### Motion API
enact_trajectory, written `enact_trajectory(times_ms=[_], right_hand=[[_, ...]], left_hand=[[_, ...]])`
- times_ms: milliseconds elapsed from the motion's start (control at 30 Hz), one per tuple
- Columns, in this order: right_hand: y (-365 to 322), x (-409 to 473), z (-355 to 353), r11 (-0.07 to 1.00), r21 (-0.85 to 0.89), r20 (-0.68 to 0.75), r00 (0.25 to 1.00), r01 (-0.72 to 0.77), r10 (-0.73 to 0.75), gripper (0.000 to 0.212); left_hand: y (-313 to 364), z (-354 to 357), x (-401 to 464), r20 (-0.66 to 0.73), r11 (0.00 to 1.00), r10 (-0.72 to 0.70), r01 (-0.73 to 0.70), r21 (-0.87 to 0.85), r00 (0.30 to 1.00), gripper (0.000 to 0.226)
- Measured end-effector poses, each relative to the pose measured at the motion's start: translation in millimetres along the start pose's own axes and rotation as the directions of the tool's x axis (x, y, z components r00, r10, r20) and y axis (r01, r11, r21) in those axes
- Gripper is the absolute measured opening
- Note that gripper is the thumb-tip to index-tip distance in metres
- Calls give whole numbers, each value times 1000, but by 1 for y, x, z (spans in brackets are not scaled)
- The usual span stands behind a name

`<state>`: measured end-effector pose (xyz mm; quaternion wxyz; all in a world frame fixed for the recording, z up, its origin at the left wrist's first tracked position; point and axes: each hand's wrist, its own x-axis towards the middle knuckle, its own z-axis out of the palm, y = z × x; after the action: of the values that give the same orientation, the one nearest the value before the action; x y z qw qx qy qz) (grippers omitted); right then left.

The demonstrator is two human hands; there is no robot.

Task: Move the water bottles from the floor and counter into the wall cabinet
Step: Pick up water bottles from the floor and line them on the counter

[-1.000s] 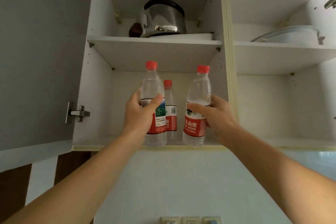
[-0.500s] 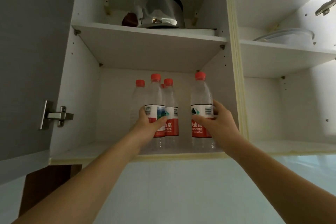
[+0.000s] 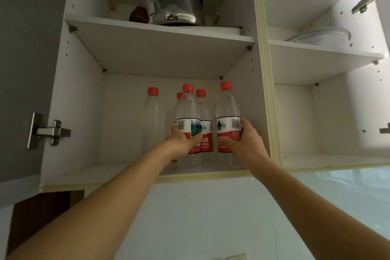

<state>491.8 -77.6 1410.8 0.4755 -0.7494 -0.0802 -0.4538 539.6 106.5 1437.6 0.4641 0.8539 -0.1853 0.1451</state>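
Both bottles have gone deeper into the wall cabinet [image 3: 52, 99] than they were a second ago, when they hung at its front edge. The left hand [image 3: 182, 143] wraps the lower label of one bottle [image 3: 188, 120], thumb across the front, and the right hand [image 3: 245, 143] grips a second bottle [image 3: 228, 120] just to the right of it, fingers curled round its far side. Both bottles stand upright with their bases low over the bottom shelf [image 3: 88, 172]; whether they touch it is hard to tell, since the wrists hide part of the bases.

Behind and to the left more bottles have come into view: an unlabelled one [image 3: 152, 120] at far left, a labelled one [image 3: 204, 124] between the two held, and the cap of another [image 3: 179, 95] peeking out behind the left-hand bottle.

On the upper shelf sit a steel pot [image 3: 179, 4] and a dark object too dim to identify.

This pair seems almost stored; what remains is to set them down and let go. Care is needed, since the left-hand bottle is close against the ones behind and could knock them.
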Motion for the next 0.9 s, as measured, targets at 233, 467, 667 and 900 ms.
enact_trajectory(times_ms=[233,467,667,900], right_hand=[[9,-3,5,998,-41,-17,999,-47,47,60],[14,-8,7,988,-142,-14,998,-55,54,66],[9,-31,-2,976,-215,-42,998,27,-37,67],[-11,-95,-54,953,-218,91,976,212,-196,50]], left_hand=[[-3,5,9,4,1000,-9,9,-5,1000,96],[-9,10,17,-76,998,61,-59,28,995,80],[-11,6,-7,-165,987,161,-156,38,973,18],[10,3,-82,-431,956,294,-267,122,853,28]])
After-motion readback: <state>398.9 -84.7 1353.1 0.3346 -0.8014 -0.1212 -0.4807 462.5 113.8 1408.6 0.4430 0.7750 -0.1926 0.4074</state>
